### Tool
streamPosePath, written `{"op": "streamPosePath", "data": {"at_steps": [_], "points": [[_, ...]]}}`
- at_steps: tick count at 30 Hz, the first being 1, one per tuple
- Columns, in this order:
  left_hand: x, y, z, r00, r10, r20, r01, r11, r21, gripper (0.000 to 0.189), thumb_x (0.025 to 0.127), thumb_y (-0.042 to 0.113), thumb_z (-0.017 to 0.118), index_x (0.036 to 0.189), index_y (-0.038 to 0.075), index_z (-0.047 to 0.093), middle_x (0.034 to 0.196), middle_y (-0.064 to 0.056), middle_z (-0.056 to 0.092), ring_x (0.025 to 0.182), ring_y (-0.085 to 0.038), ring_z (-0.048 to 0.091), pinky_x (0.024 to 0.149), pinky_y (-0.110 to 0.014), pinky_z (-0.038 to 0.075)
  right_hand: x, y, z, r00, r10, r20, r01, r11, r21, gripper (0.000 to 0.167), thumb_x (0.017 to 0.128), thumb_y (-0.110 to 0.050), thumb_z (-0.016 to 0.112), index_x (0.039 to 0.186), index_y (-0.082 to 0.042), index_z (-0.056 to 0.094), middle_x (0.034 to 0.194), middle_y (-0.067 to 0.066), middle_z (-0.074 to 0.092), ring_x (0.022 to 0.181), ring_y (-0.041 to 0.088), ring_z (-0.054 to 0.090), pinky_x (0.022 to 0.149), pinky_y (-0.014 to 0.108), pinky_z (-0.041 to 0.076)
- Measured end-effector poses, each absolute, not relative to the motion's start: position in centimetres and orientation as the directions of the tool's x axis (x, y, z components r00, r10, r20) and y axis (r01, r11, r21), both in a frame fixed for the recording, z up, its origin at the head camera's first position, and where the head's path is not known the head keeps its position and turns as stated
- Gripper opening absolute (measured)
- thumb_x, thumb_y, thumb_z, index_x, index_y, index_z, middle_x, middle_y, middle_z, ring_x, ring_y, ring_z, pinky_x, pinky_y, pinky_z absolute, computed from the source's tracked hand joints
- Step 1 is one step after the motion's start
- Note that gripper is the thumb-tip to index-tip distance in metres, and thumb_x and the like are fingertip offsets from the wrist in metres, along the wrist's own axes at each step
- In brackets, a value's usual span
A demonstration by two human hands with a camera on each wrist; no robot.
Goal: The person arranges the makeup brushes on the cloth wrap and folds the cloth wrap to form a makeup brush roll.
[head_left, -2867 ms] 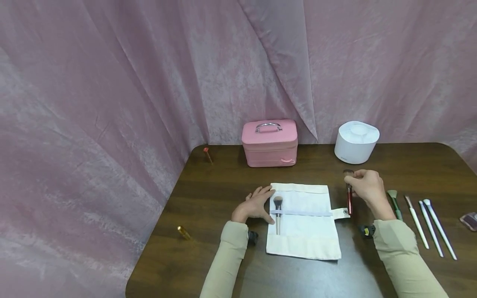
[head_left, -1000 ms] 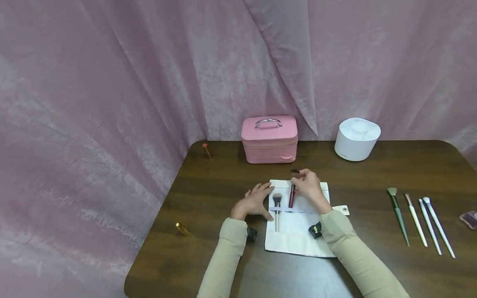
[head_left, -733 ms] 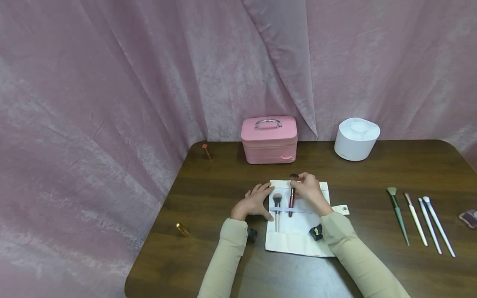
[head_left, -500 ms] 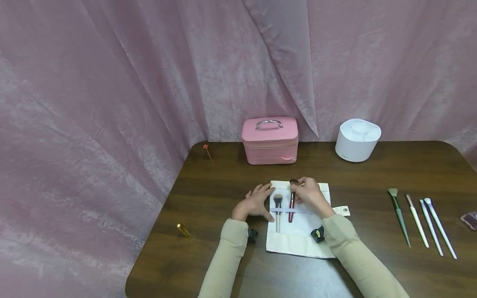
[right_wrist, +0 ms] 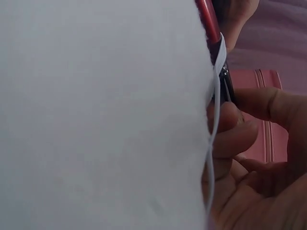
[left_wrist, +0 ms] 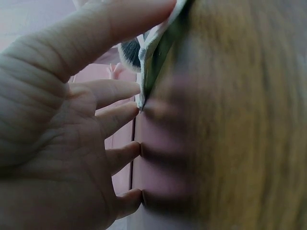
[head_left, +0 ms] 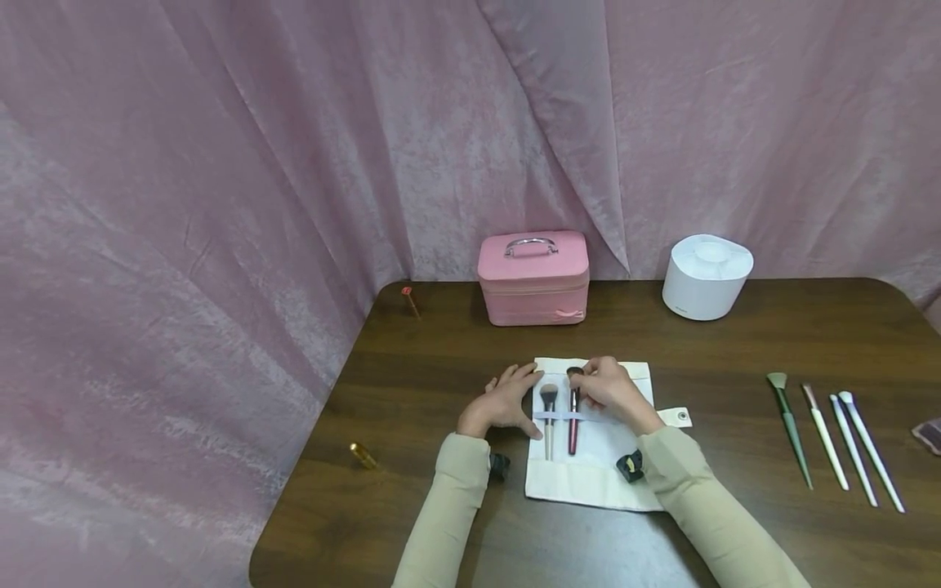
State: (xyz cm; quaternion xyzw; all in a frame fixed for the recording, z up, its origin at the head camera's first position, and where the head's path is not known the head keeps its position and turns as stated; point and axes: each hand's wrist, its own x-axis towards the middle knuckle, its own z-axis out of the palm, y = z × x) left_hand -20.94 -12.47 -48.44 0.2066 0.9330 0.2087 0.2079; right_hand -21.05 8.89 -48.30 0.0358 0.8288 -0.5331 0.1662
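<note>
A white cloth brush roll [head_left: 603,482] lies unfolded on the table, an elastic band running across its middle. Tucked under that band at the left is a makeup brush with a pale handle [head_left: 548,398]. My right hand [head_left: 610,388] pinches a red-handled makeup brush [head_left: 573,433] near its dark bristles; its handle passes beneath the band, as the right wrist view also shows with the elastic [right_wrist: 220,62] looped over it. My left hand [head_left: 503,402] rests with spread fingers on the roll's left edge, and in the left wrist view its fingertips [left_wrist: 129,203] touch the tabletop.
To the right lie a green brush [head_left: 791,433], a white brush with brownish bristles [head_left: 826,437] and two slim white brushes [head_left: 870,449]. A pink case [head_left: 532,282] and a white container [head_left: 706,282] stand behind. A gold tube [head_left: 363,456] sits at left.
My right hand has brought the red-handled brush leftward from beside the roll's snap tab, then slid it down under the elastic band toward me. The left hand has stayed on the roll's edge.
</note>
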Motion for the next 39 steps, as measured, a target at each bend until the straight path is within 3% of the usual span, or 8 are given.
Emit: {"op": "streamPosePath", "data": {"at_steps": [6, 12, 27, 32, 39], "points": [[-20.9, -12.4, -48.5, -0.831, 0.465, -0.306, 0.295, 0.834, 0.467, 0.104, 0.074, 0.027, 0.093, 0.159, 0.015, 0.035, 0.168, -0.002, 0.02, 0.153, -0.031, 0.013, 0.116, -0.062, 0.018, -20.6, 8.8, -48.1, -0.942, -0.128, -0.31, 0.208, 0.503, -0.839, 0.015, 0.091, -0.015, 0.065, 0.087, -0.001, 0.061, 0.057, 0.002, 0.056, 0.048, 0.01, 0.05, 0.046, 0.022, 0.038], [-20.9, -12.4, -48.6, -0.83, 0.468, -0.304, 0.294, 0.83, 0.473, 0.104, 0.074, 0.026, 0.093, 0.159, 0.015, 0.034, 0.168, -0.002, 0.019, 0.153, -0.03, 0.012, 0.116, -0.063, 0.018, -20.4, 8.7, -48.0, -0.945, -0.134, -0.298, 0.171, 0.576, -0.8, 0.023, 0.091, -0.019, 0.067, 0.073, -0.006, 0.059, 0.057, 0.003, 0.059, 0.049, 0.011, 0.051, 0.047, 0.024, 0.04], [-21.0, -12.5, -48.8, -0.829, 0.475, -0.294, 0.301, 0.823, 0.481, 0.106, 0.073, 0.027, 0.094, 0.16, 0.016, 0.034, 0.168, 0.0, 0.018, 0.154, -0.029, 0.011, 0.116, -0.062, 0.017, -20.2, 9.0, -48.0, -0.943, -0.187, -0.276, 0.091, 0.653, -0.752, 0.026, 0.089, -0.018, 0.067, 0.066, -0.006, 0.065, 0.055, 0.001, 0.058, 0.049, 0.01, 0.047, 0.049, 0.025, 0.036], [-21.0, -12.6, -48.7, -0.826, 0.482, -0.293, 0.306, 0.819, 0.486, 0.107, 0.073, 0.027, 0.094, 0.16, 0.015, 0.033, 0.168, -0.001, 0.017, 0.154, -0.03, 0.011, 0.116, -0.062, 0.016, -20.2, 9.7, -47.3, -0.95, -0.197, -0.242, 0.058, 0.65, -0.758, 0.026, 0.092, -0.018, 0.063, 0.072, -0.002, 0.068, 0.06, 0.004, 0.062, 0.053, 0.012, 0.052, 0.051, 0.026, 0.041], [-20.9, -12.7, -48.6, -0.822, 0.485, -0.299, 0.303, 0.817, 0.491, 0.107, 0.074, 0.027, 0.093, 0.16, 0.016, 0.032, 0.169, 0.0, 0.016, 0.154, -0.029, 0.009, 0.117, -0.061, 0.015, -20.3, 11.7, -45.9, -0.958, -0.228, -0.172, 0.0, 0.601, -0.799, 0.026, 0.097, -0.018, 0.061, 0.097, 0.007, 0.07, 0.075, 0.011, 0.066, 0.066, 0.019, 0.06, 0.06, 0.03, 0.047]]}}
